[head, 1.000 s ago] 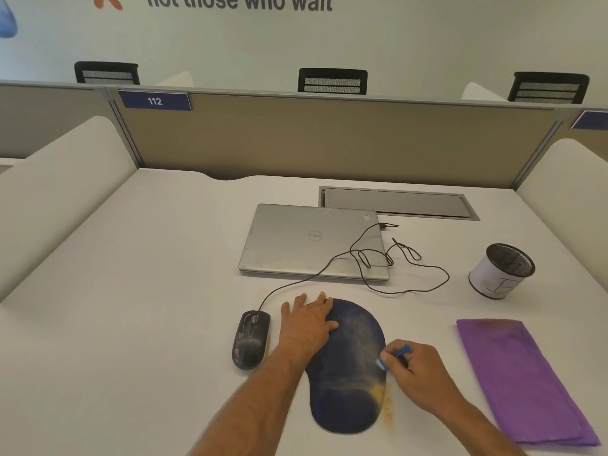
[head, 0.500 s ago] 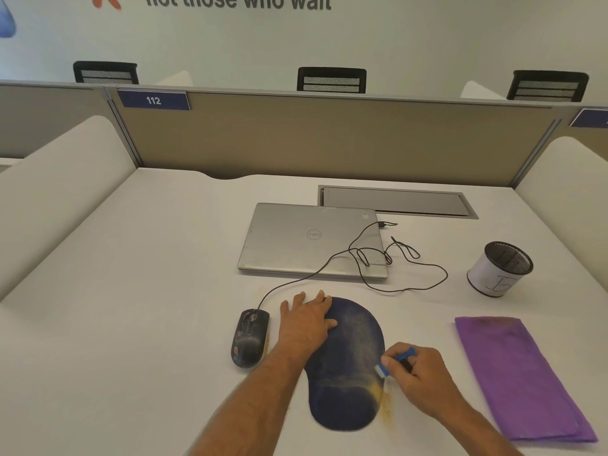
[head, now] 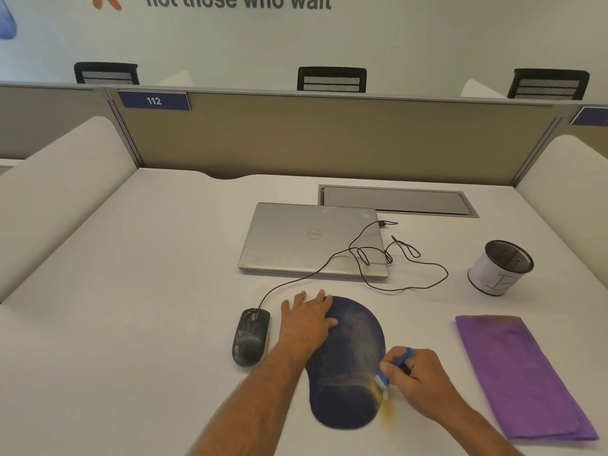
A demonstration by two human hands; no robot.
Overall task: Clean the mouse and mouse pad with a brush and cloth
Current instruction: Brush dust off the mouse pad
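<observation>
A dark blue mouse pad (head: 352, 360) with a raised wrist rest lies on the white desk, dusted with yellowish powder. My left hand (head: 307, 320) presses flat on its upper left part. My right hand (head: 418, 376) grips a small blue brush (head: 390, 373), its white bristles at the pad's right edge beside a heap of yellow dust (head: 388, 408). A black wired mouse (head: 250, 337) sits just left of the pad. A folded purple cloth (head: 519, 373) lies to the right.
A shut silver laptop (head: 312, 240) lies behind the pad, with the mouse cable (head: 394, 268) looped over its right side. A mesh pen cup (head: 500, 267) stands at the right. Beige partitions wall in the desk's back and sides.
My right hand has swept the brush down along the pad's right edge toward me, pushing dust off onto the desk. My left hand stays in place.
</observation>
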